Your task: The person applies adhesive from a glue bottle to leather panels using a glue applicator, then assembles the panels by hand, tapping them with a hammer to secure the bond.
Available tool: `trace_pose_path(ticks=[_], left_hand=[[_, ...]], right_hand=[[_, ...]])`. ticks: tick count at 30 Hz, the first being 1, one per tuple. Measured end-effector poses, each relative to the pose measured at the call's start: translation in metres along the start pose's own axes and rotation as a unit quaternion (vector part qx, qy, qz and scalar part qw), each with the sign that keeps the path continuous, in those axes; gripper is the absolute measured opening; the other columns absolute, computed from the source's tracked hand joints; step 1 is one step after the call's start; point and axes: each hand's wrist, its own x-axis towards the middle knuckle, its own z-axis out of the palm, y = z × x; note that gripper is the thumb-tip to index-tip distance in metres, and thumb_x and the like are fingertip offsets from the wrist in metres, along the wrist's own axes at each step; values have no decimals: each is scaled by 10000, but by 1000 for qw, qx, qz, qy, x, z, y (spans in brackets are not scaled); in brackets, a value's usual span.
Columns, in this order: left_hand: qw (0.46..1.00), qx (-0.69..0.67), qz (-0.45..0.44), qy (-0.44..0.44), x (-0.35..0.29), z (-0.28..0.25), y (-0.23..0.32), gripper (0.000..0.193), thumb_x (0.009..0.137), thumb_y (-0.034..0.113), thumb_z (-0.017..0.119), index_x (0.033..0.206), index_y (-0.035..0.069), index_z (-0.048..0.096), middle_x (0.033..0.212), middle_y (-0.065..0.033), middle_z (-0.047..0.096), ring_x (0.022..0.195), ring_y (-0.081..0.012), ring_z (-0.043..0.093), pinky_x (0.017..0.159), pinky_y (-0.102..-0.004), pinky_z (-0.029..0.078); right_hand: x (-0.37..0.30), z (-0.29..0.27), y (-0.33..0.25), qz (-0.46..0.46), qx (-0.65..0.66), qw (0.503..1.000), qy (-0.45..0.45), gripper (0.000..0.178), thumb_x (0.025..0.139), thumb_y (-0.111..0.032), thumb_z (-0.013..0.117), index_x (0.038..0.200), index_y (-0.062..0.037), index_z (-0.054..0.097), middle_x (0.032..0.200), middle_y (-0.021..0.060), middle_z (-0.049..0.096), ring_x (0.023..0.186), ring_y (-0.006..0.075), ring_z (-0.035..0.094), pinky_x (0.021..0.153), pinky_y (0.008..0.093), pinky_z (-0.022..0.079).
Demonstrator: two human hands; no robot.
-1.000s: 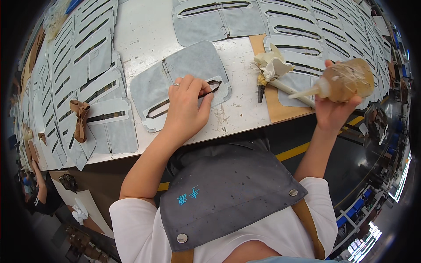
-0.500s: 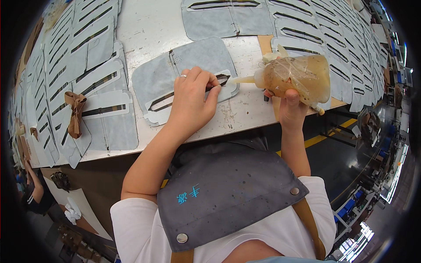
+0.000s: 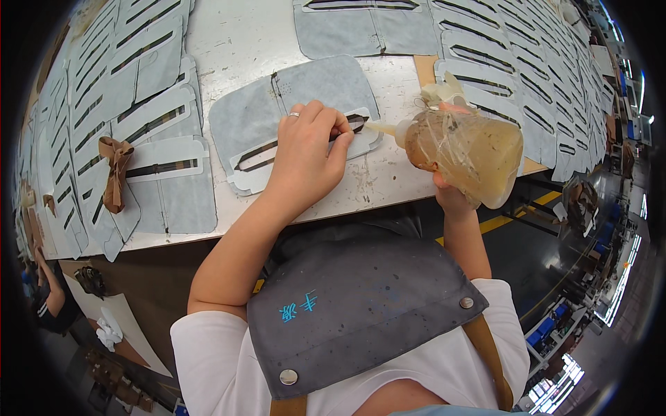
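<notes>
My right hand (image 3: pixel 456 197) is wrapped around a squeeze bottle (image 3: pixel 463 149) of cloudy amber liquid, patched with clear tape. The bottle lies tilted, its thin nozzle pointing left at the right end of a slot in a grey fabric panel (image 3: pixel 312 78); I cannot tell whether the tip touches. A white strip (image 3: pixel 258 182) with a long pointed opening frames that slot near the panel's front edge. Across the strip rests my left hand (image 3: pixel 311 147), thumb and forefinger pinched together by the slot's right part. What they grip, if anything, is hidden.
Overlapping slotted grey panels cover the white table (image 3: pixel 236 41) at left and right, and another panel (image 3: pixel 340 33) lies ahead. A brown twisted cloth-like piece (image 3: pixel 116 173) sits on the left panels. Beyond the table's left end, another person's arm (image 3: pixel 52 288) shows.
My right hand has turned the bottle so its base swings lower, and its nozzle tip has risen slightly at the slot's end. My left hand keeps nearly the same place on the panel.
</notes>
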Motion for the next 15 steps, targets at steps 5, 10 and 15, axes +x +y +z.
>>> trace_pose_path(ticks=[5,10,15], left_hand=[[1000,-2,0,0,1,0,1,39,811,66,630,813,53,594,804,-56,542,799,-226,512,770,-356,375],[1000,-3,4,3,1,2,0,38,813,64,629,813,53,592,798,-56,535,803,-229,509,770,-355,372],[1000,0,9,3,1,2,2,39,810,59,629,816,58,591,809,-59,533,808,-233,504,766,-354,369]], right_hand=[[2,-3,0,7,-11,1000,3,971,574,-510,886,1323,-49,476,1277,83,527,1154,217,515,961,349,421],[6,-6,8,-39,-60,997,-24,1000,533,-524,894,1315,-53,485,1256,78,548,1150,225,520,973,358,404],[-6,-6,14,71,121,985,100,1005,743,-619,712,1446,-57,266,1368,189,459,1092,301,575,923,426,504]])
